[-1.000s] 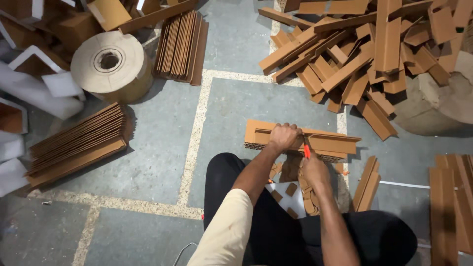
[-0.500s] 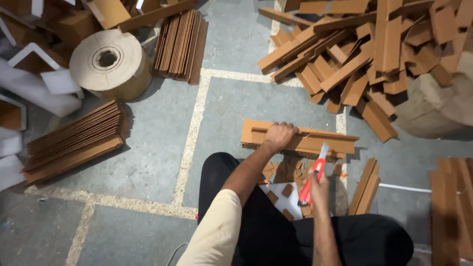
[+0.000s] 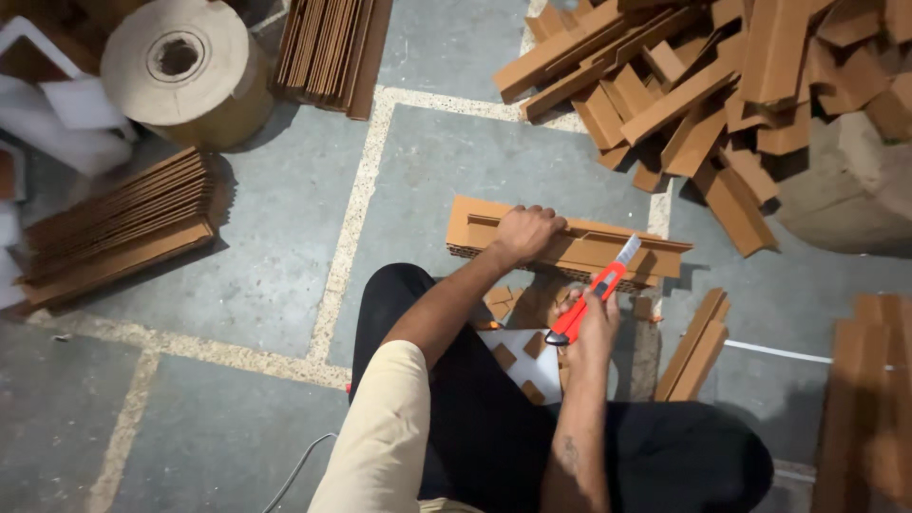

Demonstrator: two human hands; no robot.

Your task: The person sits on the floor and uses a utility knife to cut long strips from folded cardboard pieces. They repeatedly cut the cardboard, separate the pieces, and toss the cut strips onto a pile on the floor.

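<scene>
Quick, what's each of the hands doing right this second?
Left hand: closed, pressing down on the long cardboard strip on the floor.
Right hand: closed around a red utility knife, blade pointing up toward the strip.

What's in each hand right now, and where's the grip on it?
Right hand holds a red utility knife by its handle, blade pointing up. Left hand presses on the top edge of a long cardboard strip.
</scene>
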